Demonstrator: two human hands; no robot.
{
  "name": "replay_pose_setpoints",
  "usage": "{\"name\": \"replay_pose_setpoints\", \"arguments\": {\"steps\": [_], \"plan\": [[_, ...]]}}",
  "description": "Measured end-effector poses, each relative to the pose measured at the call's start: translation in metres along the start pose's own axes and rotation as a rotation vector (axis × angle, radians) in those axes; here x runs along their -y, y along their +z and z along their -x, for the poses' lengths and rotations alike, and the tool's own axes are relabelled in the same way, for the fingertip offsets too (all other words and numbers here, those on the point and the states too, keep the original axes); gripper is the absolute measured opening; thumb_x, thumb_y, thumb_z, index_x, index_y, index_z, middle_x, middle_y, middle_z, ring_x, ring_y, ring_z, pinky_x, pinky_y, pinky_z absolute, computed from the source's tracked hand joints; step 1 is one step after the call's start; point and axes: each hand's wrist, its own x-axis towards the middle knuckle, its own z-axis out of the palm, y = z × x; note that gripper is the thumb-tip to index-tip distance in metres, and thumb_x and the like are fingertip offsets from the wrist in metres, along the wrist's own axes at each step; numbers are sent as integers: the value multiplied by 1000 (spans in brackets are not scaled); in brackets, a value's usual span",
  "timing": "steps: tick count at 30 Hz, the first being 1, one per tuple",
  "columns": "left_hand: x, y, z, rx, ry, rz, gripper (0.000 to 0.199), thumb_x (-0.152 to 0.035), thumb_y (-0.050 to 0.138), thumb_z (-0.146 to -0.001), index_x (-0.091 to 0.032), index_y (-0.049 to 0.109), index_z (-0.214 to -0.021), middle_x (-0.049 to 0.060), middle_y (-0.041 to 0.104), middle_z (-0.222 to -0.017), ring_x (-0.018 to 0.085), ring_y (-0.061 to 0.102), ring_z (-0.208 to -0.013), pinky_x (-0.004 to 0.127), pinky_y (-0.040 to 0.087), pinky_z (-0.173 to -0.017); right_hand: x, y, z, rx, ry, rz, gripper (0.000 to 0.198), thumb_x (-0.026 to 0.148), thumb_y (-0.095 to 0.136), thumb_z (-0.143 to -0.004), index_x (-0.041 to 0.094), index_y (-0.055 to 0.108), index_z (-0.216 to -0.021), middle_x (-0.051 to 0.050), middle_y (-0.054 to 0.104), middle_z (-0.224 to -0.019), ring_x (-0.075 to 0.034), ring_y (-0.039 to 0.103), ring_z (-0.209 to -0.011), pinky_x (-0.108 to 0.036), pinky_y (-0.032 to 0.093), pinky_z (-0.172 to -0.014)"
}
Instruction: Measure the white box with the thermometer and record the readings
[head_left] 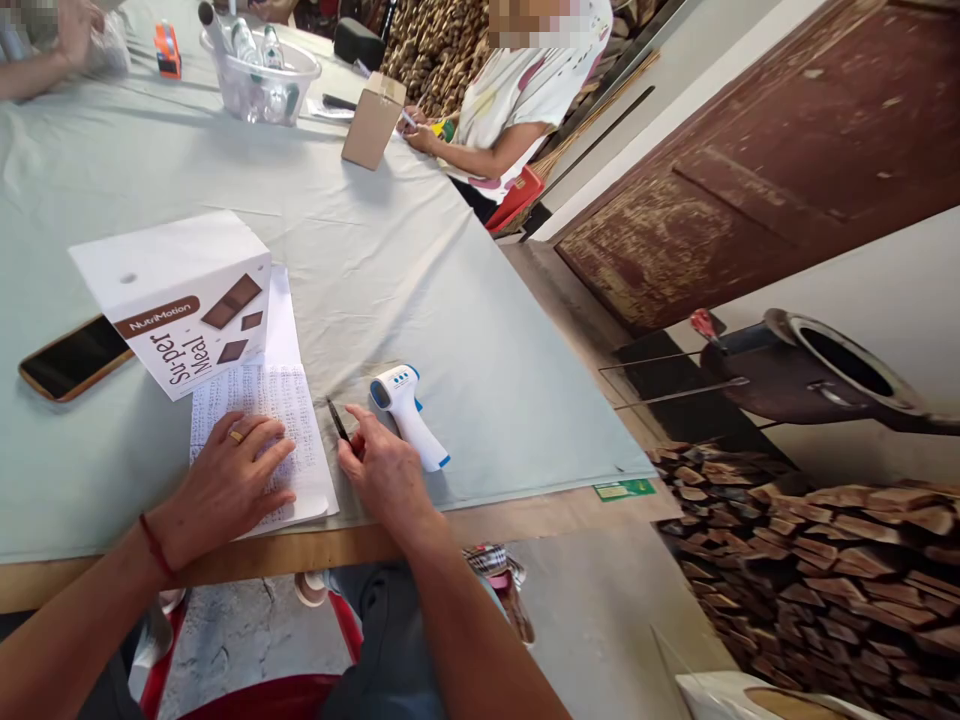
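My left hand [238, 468] lies flat with its fingers spread on a notebook page [300, 425] filled with handwriting. A ring and a red wrist cord show on it. Between the fingers of my right hand [384, 468] is a dark pen [336, 418], its upper end pointing away from me, just right of the notebook. A white and blue infrared thermometer [409, 415] rests on the cloth beside my right hand. Over the notebook's far part stands a white "NutriMotion Super Meal" box [202, 300]. A smartphone [75, 358] lies left of that box, partly hidden by it.
A pale cloth covers the table [480, 400]. Farther back are a plastic basket [259, 85] of bottles, an orange object [168, 50] and a cardboard box [373, 120]. A person [517, 100] sits at the right edge; another's hand [75, 35] shows far left. Stacked firewood [825, 580] stands right.
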Motion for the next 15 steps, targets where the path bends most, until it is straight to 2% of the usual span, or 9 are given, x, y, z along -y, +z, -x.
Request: {"name": "replay_pose_setpoints", "arguments": {"steps": [4, 6, 8, 10, 12, 14, 15], "plan": [[3, -1, -1, 51, -11, 28, 34, -34, 66, -91, -12, 61, -117, 16, 62, -124, 33, 55, -118, 55, 38, -110, 5, -17, -1, 9, 41, -413, 33, 24, 50, -86, 23, 69, -113, -3, 67, -88, -19, 61, -79, -32, 51, -78], [2, -1, -2, 59, -8, 27, 35, -34, 67, -90, -12, 62, -116, 16, 61, -124, 33, 55, -118, 56, 36, -111, 6, -24, 1, -24, 62, -637, 31, 26, 56, -85, 25, 65, -114, -3, 65, -94, -18, 60, -82, -32, 51, -78], [1, -1, -2, 60, -6, 20, 37, -35, 67, -89, -12, 62, -117, 17, 61, -124, 34, 54, -118, 57, 35, -111, 7, -25, 5, -66, 83, -776, 32, 31, 69, -81, 26, 61, -111, -1, 62, -90, -16, 58, -80, -30, 50, -74], [0, -1, -2, 68, -10, 20, 38, -36, 67, -88, -12, 62, -117, 16, 60, -125, 34, 53, -118, 57, 36, -110, 6, -22, 11, -106, 104, -804, 31, 43, 76, -80, 24, 58, -97, 2, 56, -76, -14, 52, -68, -28, 47, -65], [-1, -1, -1, 77, -15, 33, 38, -37, 65, -89, -14, 63, -118, 16, 59, -126, 34, 53, -119, 57, 36, -110, 5, -17, 17, -102, 127, -780, 39, 61, 68, -84, 23, 59, -89, 3, 50, -67, -14, 47, -61, -28, 43, -59], [-1, 0, -1, 80, -17, 54, 37, -38, 64, -90, -15, 63, -119, 17, 58, -127, 35, 52, -120, 58, 36, -109, 3, -12, 23, -42, 155, -770, 49, 69, 54, -90, 21, 65, -96, 0, 54, -68, -15, 49, -62, -30, 43, -59], [-1, 0, -1, 80, -16, 62, 37, -38, 63, -91, -15, 63, -120, 17, 58, -127, 35, 52, -120, 58, 36, -109, 3, -10, 26, -12, 174, -771, 50, 67, 51, -92, 21, 67, -102, -1, 56, -71, -16, 51, -64, -31, 45, -62]]}}
